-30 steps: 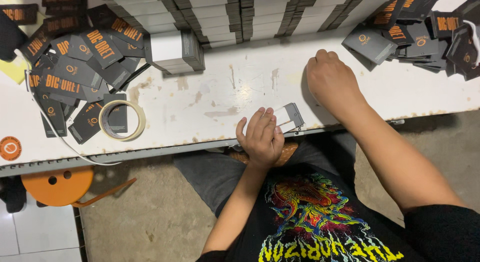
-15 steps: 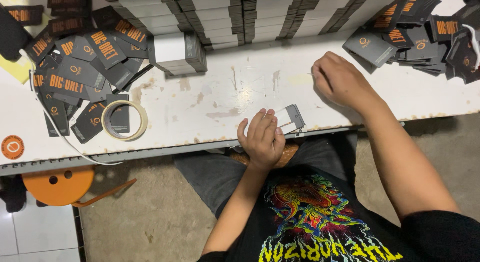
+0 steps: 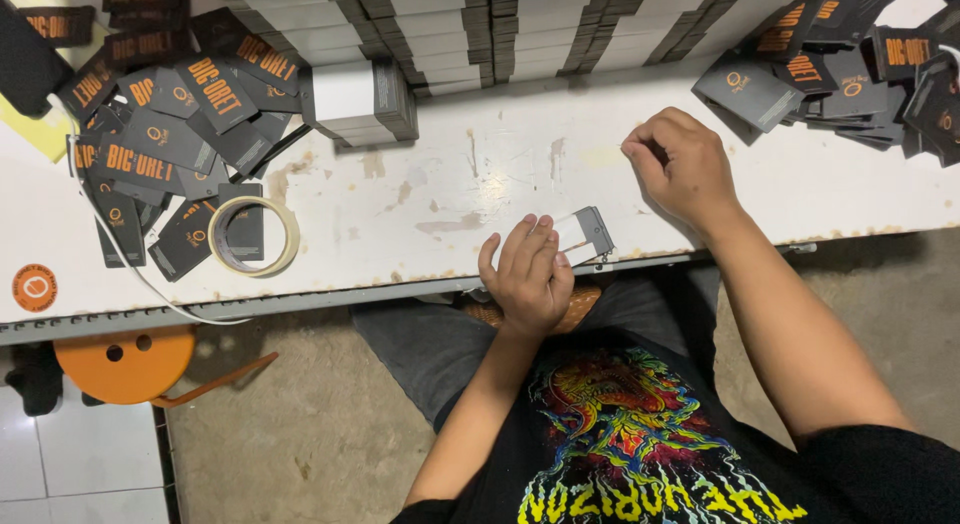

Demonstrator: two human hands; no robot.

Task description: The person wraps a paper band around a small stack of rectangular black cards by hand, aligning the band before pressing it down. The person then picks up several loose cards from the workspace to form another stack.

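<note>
Resting at the table (image 3: 450,194) edge, a small tag stack (image 3: 585,234) lies under the flat, open left hand (image 3: 528,274); right hand (image 3: 680,169), loosely curled and empty, sits apart, up-right.

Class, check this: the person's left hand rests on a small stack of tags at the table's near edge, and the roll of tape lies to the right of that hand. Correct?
Not quite. The left hand does rest on the tags at the near edge of the table, but the roll of tape lies to its left, beside the scattered dark tags, as the head view shows.
</note>
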